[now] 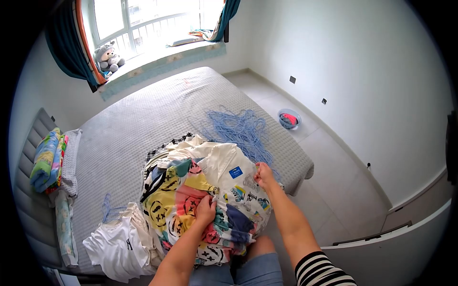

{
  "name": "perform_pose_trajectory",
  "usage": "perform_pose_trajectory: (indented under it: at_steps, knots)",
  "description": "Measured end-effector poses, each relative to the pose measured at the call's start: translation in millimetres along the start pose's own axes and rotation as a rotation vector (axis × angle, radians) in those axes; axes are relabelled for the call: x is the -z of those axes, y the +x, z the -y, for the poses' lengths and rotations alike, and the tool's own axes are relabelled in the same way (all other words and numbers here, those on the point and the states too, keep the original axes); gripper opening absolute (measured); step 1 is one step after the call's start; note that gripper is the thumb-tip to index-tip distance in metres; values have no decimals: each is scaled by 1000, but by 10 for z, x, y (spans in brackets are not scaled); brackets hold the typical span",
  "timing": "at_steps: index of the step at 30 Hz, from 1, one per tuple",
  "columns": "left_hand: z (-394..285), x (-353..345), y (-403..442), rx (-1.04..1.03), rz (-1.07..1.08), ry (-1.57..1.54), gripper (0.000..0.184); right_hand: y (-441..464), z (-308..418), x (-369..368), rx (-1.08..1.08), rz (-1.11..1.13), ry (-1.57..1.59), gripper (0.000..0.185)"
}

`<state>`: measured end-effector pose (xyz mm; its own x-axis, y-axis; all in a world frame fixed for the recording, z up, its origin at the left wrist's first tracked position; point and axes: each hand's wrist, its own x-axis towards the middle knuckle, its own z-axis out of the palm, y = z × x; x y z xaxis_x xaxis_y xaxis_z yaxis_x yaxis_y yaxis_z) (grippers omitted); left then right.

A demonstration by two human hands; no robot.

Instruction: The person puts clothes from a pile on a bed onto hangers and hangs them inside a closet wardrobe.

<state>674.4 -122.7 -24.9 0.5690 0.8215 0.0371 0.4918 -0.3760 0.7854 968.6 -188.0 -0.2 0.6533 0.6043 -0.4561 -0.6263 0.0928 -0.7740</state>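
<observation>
Grey quilted bed [119, 124]: a colourful printed garment [183, 193] lies under the nearer left hand [206, 209], long axis towards the window [138, 35], fingers clenching it; the right hand [262, 175] pinches a white shirt's edge [253, 168].

"How many heaps of clothes [200, 200] on the bed [138, 114]?"
"2: 1 large at its near edge, 1 smaller to the left of that. The garments overlap too much to count."
"And blue hangers [238, 128]?"
"2 bunches on the bed, 1 large and 1 small; I can't tell the single ones apart."
"Hands?"
"2 over the bed's near edge: 1 left hand [206, 209], 1 right hand [262, 175]."
"Past the bed's far end?"
"1 window [143, 24], 2 curtains [71, 47], 1 plush toy [109, 57]."
"Right of the bed?"
"1 basin [281, 117] on the floor."
</observation>
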Motion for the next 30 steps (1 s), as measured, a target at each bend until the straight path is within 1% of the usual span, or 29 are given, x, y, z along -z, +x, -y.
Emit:
perform_pose_trajectory:
  at_steps: [2,5,9,15,18,24,27,30]
  knots:
    - [32,-25,47,-17,-3,11,21,95,-194,123,-27,19,47,21]
    - [80,-62,67,-42,-17,11,21,0,-390,225,-102,51,140,22]
    - [139,-77,75,-85,-28,28,22,-61,-426,356,-144,121,224,24]
    - [136,-72,81,-68,-14,43,22,146,-81,293,52,200,-62,25]
    - [79,-37,57,-51,-11,25,21,315,94,126,107,216,-126,26]
    - [132,-67,67,-55,-24,11,22,583,131,-261,227,187,-270,26]
    - [123,-61,90,-60,-23,14,23,548,113,-351,245,228,-202,26]
    - [178,-95,90,-88,-30,-9,23,74,112,-321,228,316,-51,25]
